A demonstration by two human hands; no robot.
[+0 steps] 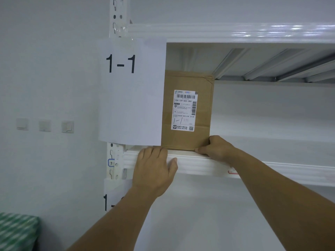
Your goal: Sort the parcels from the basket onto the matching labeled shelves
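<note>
Head view: box (204, 115) stands upright on the shelf (272, 151), directly above and between your hands. It's tucked at the far-left end, with its left edge behind the "1-1" sign (132, 91). Label (184, 110) faces you, and the handwritten mark on it reads like 1-1, so this looks like the matching shelf. Upright and label-out makes sense: the code is readable, and the deck to the right of your right hand is open for more parcels.

Right hand (215, 147) is on the box's lower right corner. Thumb lies along the bottom front edge, pointing toward your left hand, and the fingers curl onto the right side. That's a narrow pinch holding the box. My read: you're squaring it up or nudging it back.

Left hand (154, 167) is lower, on the lip (208, 164) just below the box's lower left corner, right under the sign's bottom edge. Thumb lies flat on the lip face. Fingers bend over the top of the lip and the tips are hidden, so I can't tell whether they touch the box or only the shelf. Looks like a brace.

Box bottom sits close to the lip. Judgement: placement is nearly done. Check it's seated before you let go of that corner.
</note>
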